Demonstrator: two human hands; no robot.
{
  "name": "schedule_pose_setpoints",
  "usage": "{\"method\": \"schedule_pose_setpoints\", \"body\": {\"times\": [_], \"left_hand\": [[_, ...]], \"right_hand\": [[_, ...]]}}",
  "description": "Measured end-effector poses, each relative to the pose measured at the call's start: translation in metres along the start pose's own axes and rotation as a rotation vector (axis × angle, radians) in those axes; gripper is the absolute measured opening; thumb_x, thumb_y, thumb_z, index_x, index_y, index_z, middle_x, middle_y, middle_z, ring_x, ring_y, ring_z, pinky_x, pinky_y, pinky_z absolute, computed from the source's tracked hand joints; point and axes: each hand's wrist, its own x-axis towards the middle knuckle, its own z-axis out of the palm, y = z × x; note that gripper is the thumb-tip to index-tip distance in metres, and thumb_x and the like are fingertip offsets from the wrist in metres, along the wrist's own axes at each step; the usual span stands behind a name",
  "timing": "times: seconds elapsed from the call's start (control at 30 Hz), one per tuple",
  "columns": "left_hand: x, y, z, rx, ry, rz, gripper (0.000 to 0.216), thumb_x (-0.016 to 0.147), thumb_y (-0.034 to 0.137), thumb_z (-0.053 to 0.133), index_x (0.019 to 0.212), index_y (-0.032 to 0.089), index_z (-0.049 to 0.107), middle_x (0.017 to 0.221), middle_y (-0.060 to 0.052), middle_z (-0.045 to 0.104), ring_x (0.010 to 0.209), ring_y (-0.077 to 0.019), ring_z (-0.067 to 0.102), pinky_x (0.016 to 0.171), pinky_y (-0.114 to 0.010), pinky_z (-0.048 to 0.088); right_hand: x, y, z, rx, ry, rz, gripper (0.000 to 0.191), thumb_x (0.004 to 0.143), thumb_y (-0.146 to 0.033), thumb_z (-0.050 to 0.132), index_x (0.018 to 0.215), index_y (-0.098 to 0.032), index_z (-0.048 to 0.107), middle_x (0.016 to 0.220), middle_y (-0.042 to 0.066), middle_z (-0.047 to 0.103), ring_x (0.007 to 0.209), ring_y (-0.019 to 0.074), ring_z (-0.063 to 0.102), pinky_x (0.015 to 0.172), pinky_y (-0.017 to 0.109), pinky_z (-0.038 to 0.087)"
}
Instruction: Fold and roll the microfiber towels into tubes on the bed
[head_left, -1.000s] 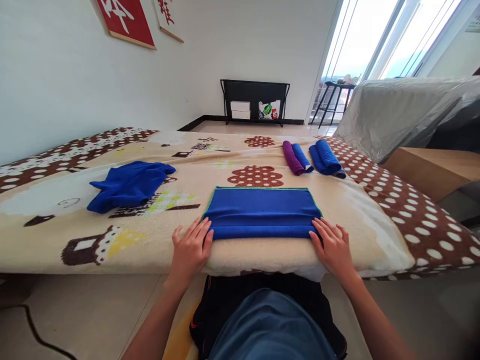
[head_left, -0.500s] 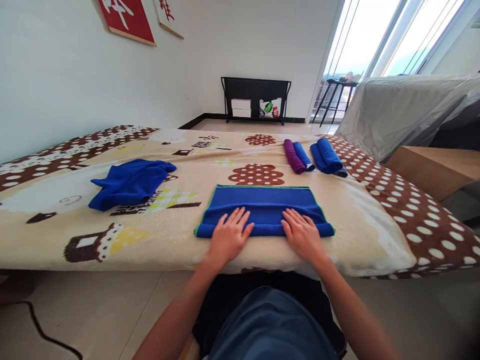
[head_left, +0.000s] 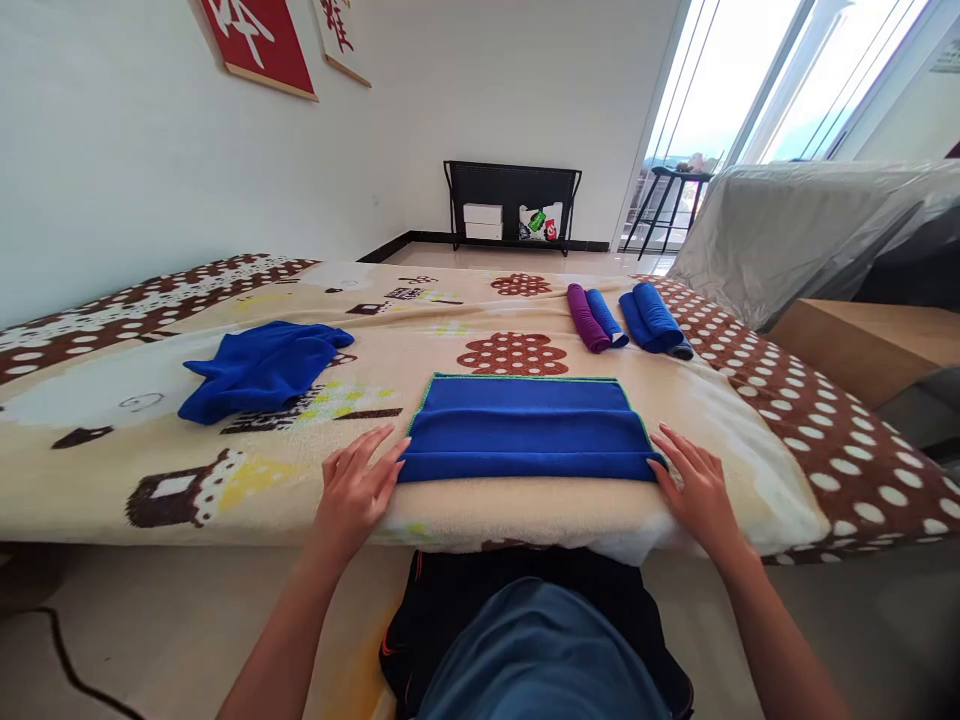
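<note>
Slid apart since half a second ago, off the top of the folded blue towel (head_left: 525, 430) and out to its two short ends. Left hand (head_left: 356, 492) palm down on the blanket (head_left: 525, 512), fingers loosely spread, tips meeting the towel's near left corner. Right hand (head_left: 699, 490) likewise palm down, fingers a little spread, tips against the near right corner. Nothing pinched or gripped by either.

Towel flat by the bed's near edge, about midway along it, long side square to that edge, folded in lengthwise layers, with thin green trim along the far side.

Towards the left edge, well apart, a crumpled blue towel (head_left: 262, 365). Near the far right corner, a purple roll (head_left: 586, 318) touching a slim blue roll (head_left: 604, 315), and just beside these a thicker blue roll (head_left: 651, 316). Blanket cream, with brown polka-dot tree shapes and a brown dotted border.

On the wall up left, a red hanging (head_left: 259, 40) with large white brush characters, cut off by the frame and unreadable; next to it a white hanging (head_left: 341, 35) with red characters, equally cropped. Against the far wall, a black rack (head_left: 511, 180) holding white boxes (head_left: 481, 220) and a white bag (head_left: 540, 222) with green and red print, too small to read. Beyond the bed's right edge, a plastic-covered sofa (head_left: 795, 230) and a wooden surface (head_left: 862, 335).
</note>
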Motion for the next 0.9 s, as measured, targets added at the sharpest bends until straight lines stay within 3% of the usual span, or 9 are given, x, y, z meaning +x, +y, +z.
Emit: {"method": "schedule_pose_setpoints", "body": {"times": [0.1,0.3,0.6,0.77,0.9], "left_hand": [[-0.01,0.004,-0.007,-0.027,-0.037,0.097,0.04,0.095,0.017,0.052,0.132,0.033,0.057,0.131,-0.003,0.066,0.124,-0.0231,0.058,0.104,-0.042,0.032],[-0.011,-0.005,-0.005,-0.11,-0.145,0.095,0.042,0.097,0.022,0.048,0.137,0.031,0.052,0.13,-0.004,0.065,0.117,-0.0229,0.06,0.099,-0.041,0.034],[0.009,-0.011,-0.002,-0.252,-0.179,-0.041,0.035,0.101,0.034,0.041,0.13,0.033,0.06,0.117,-0.003,0.07,0.112,-0.0223,0.061,0.096,-0.037,0.04],[0.003,-0.01,-0.021,-0.258,-0.159,-0.026,0.033,0.099,0.034,0.043,0.126,0.032,0.062,0.115,-0.003,0.07,0.109,-0.023,0.062,0.096,-0.037,0.042],[-0.005,-0.015,-0.036,-0.342,-0.23,-0.068,0.033,0.098,0.034,0.045,0.129,0.03,0.057,0.115,-0.003,0.069,0.101,-0.0217,0.062,0.096,-0.035,0.043]], "right_hand": [[-0.014,0.008,-0.006,0.031,0.004,-0.061,0.031,0.099,-0.032,0.051,0.127,-0.029,0.061,0.129,0.004,0.065,0.117,0.0217,0.061,0.102,0.04,0.039],[-0.019,0.022,-0.012,0.099,-0.214,-0.05,0.04,0.099,-0.042,0.048,0.137,-0.03,0.053,0.131,0.006,0.062,0.121,0.0244,0.056,0.099,0.042,0.04],[0.003,0.022,-0.005,0.063,-0.158,-0.015,0.032,0.1,-0.041,0.042,0.116,-0.026,0.066,0.12,0.009,0.064,0.11,0.0248,0.059,0.095,0.043,0.042],[0.0,0.021,-0.028,0.062,-0.14,-0.02,0.031,0.099,-0.041,0.042,0.113,-0.028,0.066,0.13,0.01,0.058,0.117,0.0266,0.056,0.098,0.045,0.04],[-0.003,0.019,-0.049,0.144,-0.266,-0.023,0.032,0.1,-0.041,0.039,0.115,-0.028,0.064,0.139,0.009,0.051,0.125,0.0259,0.05,0.101,0.043,0.039]]}}
